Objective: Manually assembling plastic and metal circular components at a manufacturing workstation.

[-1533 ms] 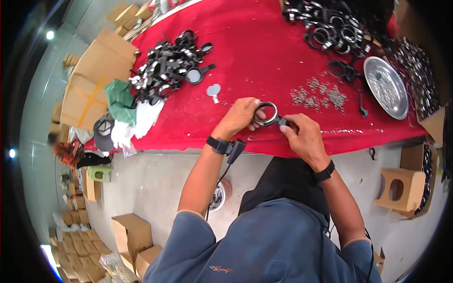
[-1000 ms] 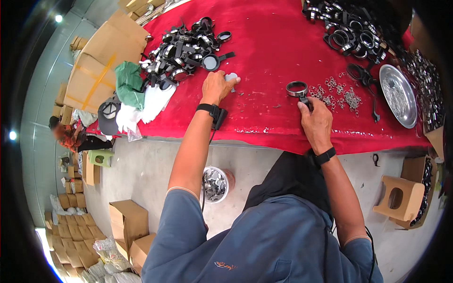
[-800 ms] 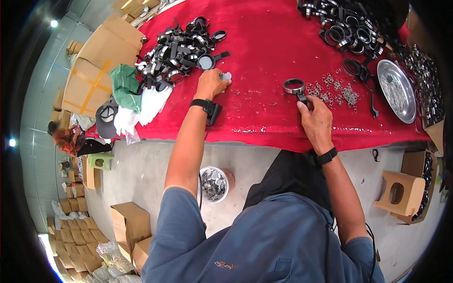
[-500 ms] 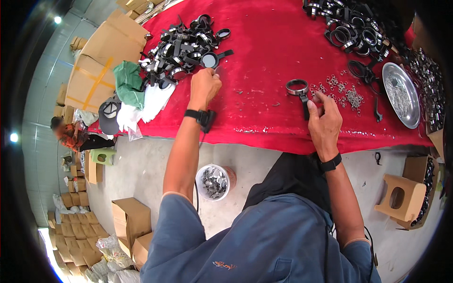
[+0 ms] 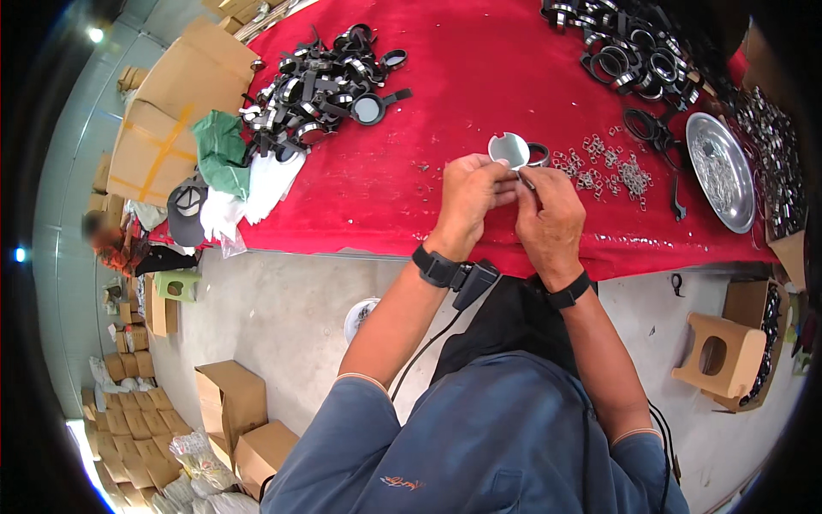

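In front of me, just above the red cloth (image 5: 445, 73), my two hands meet. My left hand (image 5: 469, 195) pinches a thin round pale disc (image 5: 509, 147) with a small notch in its rim. My right hand (image 5: 552, 224) is closed on a black-handled ring (image 5: 539, 153), its metal-edged loop partly behind the disc and its handle mostly hidden by the fingers. Fingertips of both hands touch or nearly touch below the disc. Small metal clips (image 5: 629, 176) lie scattered to the right of my right hand.
A heap of black-handled rings (image 5: 321, 86) lies at left, another pile (image 5: 638, 56) at far right. An oval metal tray (image 5: 721, 171) of small parts stands right. Cardboard boxes (image 5: 231, 411) sit on the floor, with a bucket (image 5: 358, 319) half hidden by my left arm. Another person sits far left.
My left hand has moved right from beside the left heap, bringing the pale disc to the ring. My right hand has shifted slightly left, still with the black-handled ring.
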The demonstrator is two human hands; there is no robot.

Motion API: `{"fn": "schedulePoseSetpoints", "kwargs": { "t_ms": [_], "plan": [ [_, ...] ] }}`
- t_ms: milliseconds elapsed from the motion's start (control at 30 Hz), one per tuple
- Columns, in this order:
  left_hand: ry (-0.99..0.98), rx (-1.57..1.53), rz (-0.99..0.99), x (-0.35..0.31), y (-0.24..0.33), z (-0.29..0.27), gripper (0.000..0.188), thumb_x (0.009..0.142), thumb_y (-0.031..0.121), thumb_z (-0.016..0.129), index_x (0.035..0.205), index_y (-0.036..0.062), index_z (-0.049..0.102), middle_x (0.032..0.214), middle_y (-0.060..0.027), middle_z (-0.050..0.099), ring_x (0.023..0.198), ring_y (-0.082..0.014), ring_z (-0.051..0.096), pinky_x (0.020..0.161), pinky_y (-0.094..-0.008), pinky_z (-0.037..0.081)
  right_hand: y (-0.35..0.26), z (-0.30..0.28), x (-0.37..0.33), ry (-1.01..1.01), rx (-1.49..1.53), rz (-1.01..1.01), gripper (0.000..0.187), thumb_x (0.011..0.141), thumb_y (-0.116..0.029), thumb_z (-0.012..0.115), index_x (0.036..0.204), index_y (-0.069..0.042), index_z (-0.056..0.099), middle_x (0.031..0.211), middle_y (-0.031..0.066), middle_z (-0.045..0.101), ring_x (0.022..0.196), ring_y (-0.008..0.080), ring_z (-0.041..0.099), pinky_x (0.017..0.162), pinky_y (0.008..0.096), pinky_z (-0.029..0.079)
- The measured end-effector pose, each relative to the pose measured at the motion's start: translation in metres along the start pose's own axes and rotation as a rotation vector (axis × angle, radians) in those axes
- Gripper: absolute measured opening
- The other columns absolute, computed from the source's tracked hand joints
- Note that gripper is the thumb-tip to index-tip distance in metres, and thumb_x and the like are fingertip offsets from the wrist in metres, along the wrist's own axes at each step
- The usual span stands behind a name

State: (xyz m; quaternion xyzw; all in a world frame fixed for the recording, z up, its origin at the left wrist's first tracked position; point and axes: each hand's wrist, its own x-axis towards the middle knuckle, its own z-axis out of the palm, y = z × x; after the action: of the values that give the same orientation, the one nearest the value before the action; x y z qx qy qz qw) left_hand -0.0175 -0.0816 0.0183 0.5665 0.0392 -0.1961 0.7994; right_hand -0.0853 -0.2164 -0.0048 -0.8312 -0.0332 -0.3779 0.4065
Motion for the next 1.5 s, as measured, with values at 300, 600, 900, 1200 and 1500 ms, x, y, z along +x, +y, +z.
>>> {"fn": "schedulePoseSetpoints", "kwargs": {
  "t_ms": [300, 600, 900, 1200, 1500],
  "plan": [
    [0.056, 0.558, 0.35, 0.034, -0.005, -0.006, 0.035, 0.107, 0.018, 0.073, 0.13, -0.0074, 0.069, 0.116, -0.0209, 0.083, 0.093, -0.0243, 0.083, 0.08, -0.0374, 0.067, 0.028, -0.02, 0.016, 0.128, -0.121, 0.144, 0.021, 0.094, 0.003, 0.072, 0.113, 0.0, 0.08, 0.105, 0.0172, 0.077, 0.096, 0.0361, 0.077, 0.086, 0.0457, 0.061],
    [-0.16, 0.86, 0.362, 0.065, -0.029, -0.019, 0.076, 0.095, 0.005, 0.081, 0.163, -0.008, 0.049, 0.155, -0.0291, 0.066, 0.097, -0.0232, 0.082, 0.078, -0.0365, 0.068, 0.046, -0.013, 0.03, 0.052, -0.243, 0.249, 0.018, 0.098, -0.01, 0.076, 0.111, -0.001, 0.083, 0.104, 0.0186, 0.078, 0.096, 0.0376, 0.077, 0.087, 0.0473, 0.061],
    [-0.185, 0.495, 0.32, 0.069, -0.058, -0.011, 0.065, 0.098, 0.008, 0.086, 0.154, -0.0107, 0.059, 0.139, -0.0231, 0.076, 0.111, -0.0225, 0.081, 0.091, -0.0342, 0.067, 0.041, -0.001, 0.025, -0.065, -0.309, 0.191, 0.017, 0.096, -0.01, 0.076, 0.11, -0.002, 0.083, 0.101, 0.0181, 0.075, 0.096, 0.0401, 0.075, 0.086, 0.0505, 0.06],
    [-0.149, 0.418, 0.38, 0.062, -0.066, -0.007, 0.044, 0.097, 0.004, 0.086, 0.138, -0.0049, 0.074, 0.121, -0.0105, 0.082, 0.107, -0.0153, 0.077, 0.093, -0.0314, 0.064, 0.035, -0.004, 0.027, -0.1, -0.396, 0.12, 0.015, 0.095, -0.011, 0.075, 0.106, -0.004, 0.082, 0.097, 0.0172, 0.073, 0.093, 0.0396, 0.073, 0.082, 0.0512, 0.059],
    [-0.128, 0.447, 0.395, 0.048, -0.063, -0.003, 0.046, 0.096, 0.007, 0.087, 0.138, -0.0054, 0.075, 0.128, -0.0167, 0.081, 0.112, -0.022, 0.08, 0.096, -0.0348, 0.065, 0.034, -0.012, 0.018, -0.139, -0.416, 0.117, 0.014, 0.099, -0.008, 0.075, 0.109, 0.001, 0.081, 0.107, 0.019, 0.073, 0.098, 0.04, 0.075, 0.086, 0.0505, 0.059]
  ]
}}
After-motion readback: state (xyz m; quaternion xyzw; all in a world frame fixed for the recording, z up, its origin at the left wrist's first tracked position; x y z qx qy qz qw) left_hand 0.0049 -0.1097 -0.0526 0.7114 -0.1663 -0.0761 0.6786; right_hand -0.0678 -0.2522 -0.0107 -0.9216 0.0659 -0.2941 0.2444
